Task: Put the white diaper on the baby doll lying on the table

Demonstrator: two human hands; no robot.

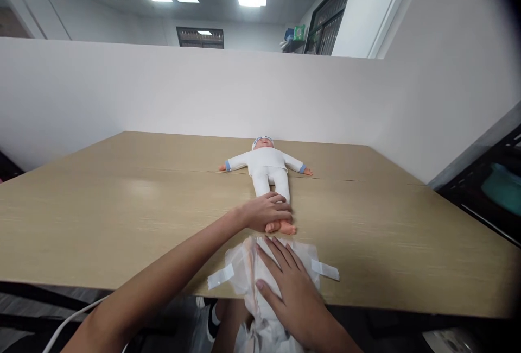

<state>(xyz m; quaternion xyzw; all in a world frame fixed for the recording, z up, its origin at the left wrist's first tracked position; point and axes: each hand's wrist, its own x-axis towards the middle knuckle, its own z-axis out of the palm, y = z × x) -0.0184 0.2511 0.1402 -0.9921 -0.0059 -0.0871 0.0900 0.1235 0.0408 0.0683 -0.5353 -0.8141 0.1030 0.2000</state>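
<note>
A baby doll (pixel 266 168) in a white suit and cap lies on its back on the wooden table (pixel 122 201), arms spread, feet toward me. My left hand (pixel 266 213) is closed around the doll's lower legs just above its bare feet. Flat on a white diaper (pixel 244 271) rests my right hand (pixel 291 288), fingers spread. The diaper lies at the table's near edge, just below the doll's feet, with its tape tabs sticking out on both sides; part of it hangs over the edge.
A white partition wall (pixel 163 92) runs along the table's far side. A dark shelf unit (pixel 488 190) stands at the right. A white cable (pixel 69 320) hangs below the near edge at the left.
</note>
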